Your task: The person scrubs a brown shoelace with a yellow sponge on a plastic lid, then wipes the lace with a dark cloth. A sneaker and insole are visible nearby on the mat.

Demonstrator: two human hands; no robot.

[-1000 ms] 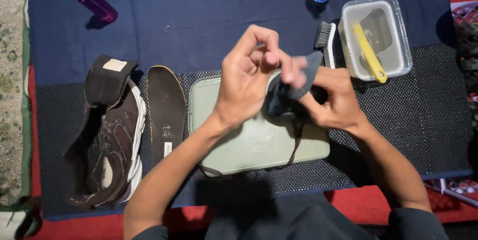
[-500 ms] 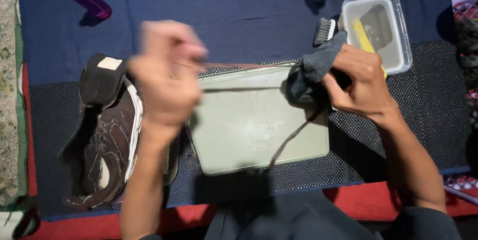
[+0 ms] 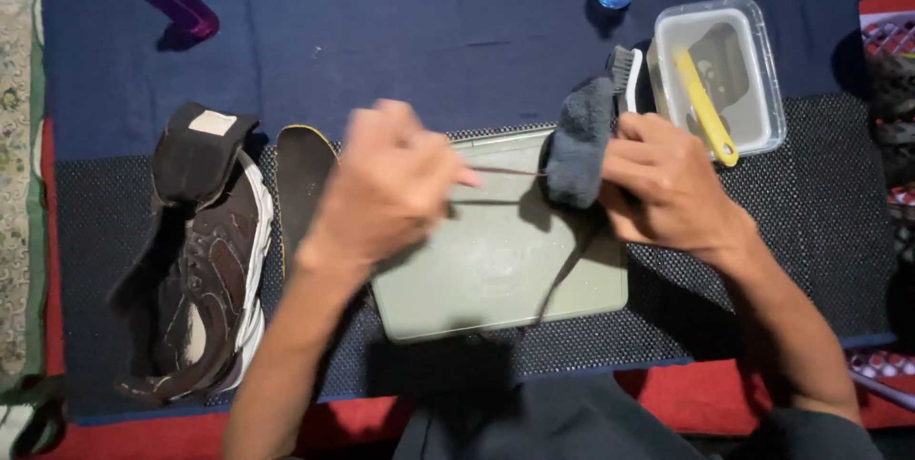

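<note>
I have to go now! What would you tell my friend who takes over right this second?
Left hand: fingers pinch one end of a thin dark shoelace, drawn taut.
Right hand: grips a grey cloth wrapped around the lace.
Both hover above the pale green tray.
The brown shoe, laceless, lies left beside its insole.
Done: lace and insole out. Left: cannot tell how much of the lace is wiped.

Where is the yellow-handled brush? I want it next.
In the head view, the yellow-handled brush lies slanted inside the clear plastic tub at upper right, beyond the right hand.
</note>
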